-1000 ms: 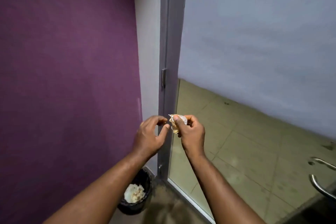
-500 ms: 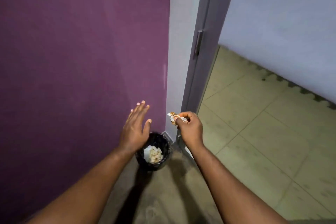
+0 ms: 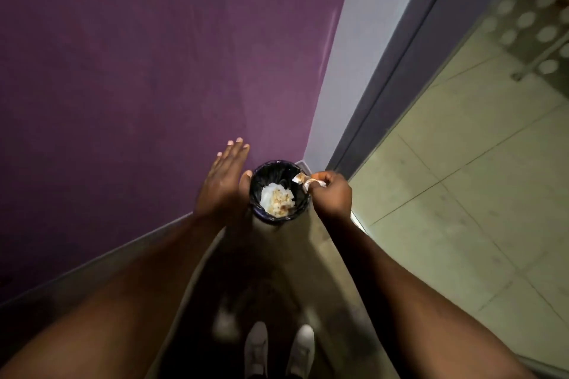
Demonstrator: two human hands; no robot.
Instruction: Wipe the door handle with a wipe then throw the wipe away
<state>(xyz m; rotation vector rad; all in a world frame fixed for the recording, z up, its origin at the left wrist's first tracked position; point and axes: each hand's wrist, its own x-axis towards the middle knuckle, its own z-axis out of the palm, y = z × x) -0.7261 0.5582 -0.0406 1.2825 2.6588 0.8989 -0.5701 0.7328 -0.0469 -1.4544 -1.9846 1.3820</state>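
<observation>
A small black bin (image 3: 257, 175) lined with a dark bag stands on the floor in the corner, with crumpled white and brownish wipes (image 3: 277, 200) inside. My right hand (image 3: 332, 194) pinches a crumpled, stained wipe (image 3: 303, 179) just over the bin's right rim. My left hand (image 3: 221, 183) is flat with fingers straight, hovering beside the bin's left rim and holding nothing. The door handle is out of view.
A purple wall (image 3: 138, 71) runs along the left, meeting a white strip and the grey door frame (image 3: 391, 71). A glass door panel (image 3: 480, 138) shows tiled floor beyond. My two white shoes (image 3: 277, 348) stand on the dark floor below.
The view tilted down toward the floor. Both hands came lower toward the bin; the right hand carried the wipe over its rim, and the left hand, which let go of the wipe earlier, stays flat beside it.
</observation>
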